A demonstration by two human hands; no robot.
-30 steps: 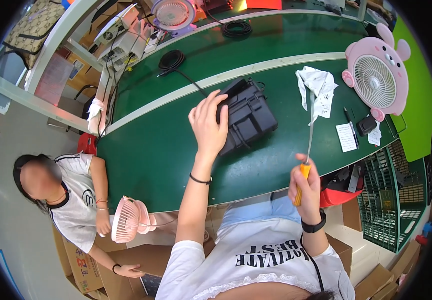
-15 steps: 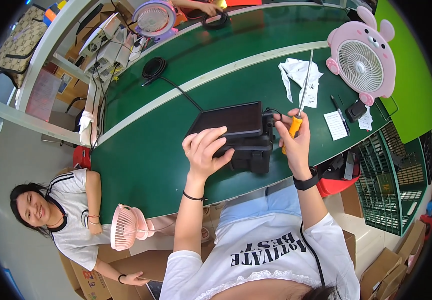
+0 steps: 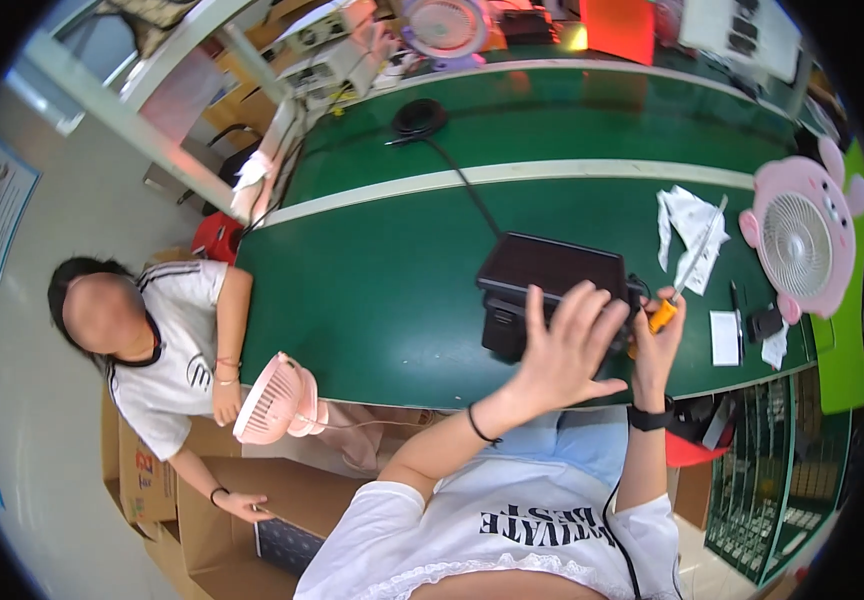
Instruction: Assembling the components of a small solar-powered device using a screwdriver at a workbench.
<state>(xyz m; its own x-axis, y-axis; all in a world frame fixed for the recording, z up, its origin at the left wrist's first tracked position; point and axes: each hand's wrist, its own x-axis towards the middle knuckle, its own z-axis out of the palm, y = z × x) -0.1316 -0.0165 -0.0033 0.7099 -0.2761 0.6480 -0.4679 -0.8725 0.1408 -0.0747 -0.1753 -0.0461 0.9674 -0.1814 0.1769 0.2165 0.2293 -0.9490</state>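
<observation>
A black boxy device [image 3: 504, 325] with a flat dark panel [image 3: 552, 262] on top rests on the green table. In front of its right part, my left hand [image 3: 570, 350] is spread open and holds nothing; whether its fingertips touch the casing I cannot tell. My right hand [image 3: 658, 352], beside the device's right end, grips the yellow handle of a screwdriver [image 3: 663, 316]. The shaft points up and away, over a crumpled white cloth or paper [image 3: 690, 225]. A black cable [image 3: 467, 187] runs from behind the device to a coil [image 3: 419, 117].
A pink animal-shaped fan [image 3: 795, 245] stands at right, near a white notepad [image 3: 725, 338], a pen [image 3: 738, 300] and a small black item [image 3: 764, 323]. Left of the table's near edge, a person [image 3: 177, 350] sits by a small pink fan [image 3: 282, 398] and cardboard boxes [image 3: 212, 520]. A white strip [image 3: 352, 203] crosses the table.
The view has swung left, so everything sits further right. My left hand has let go of the device's left side and opened toward its right part. The right hand keeps the screwdriver.
</observation>
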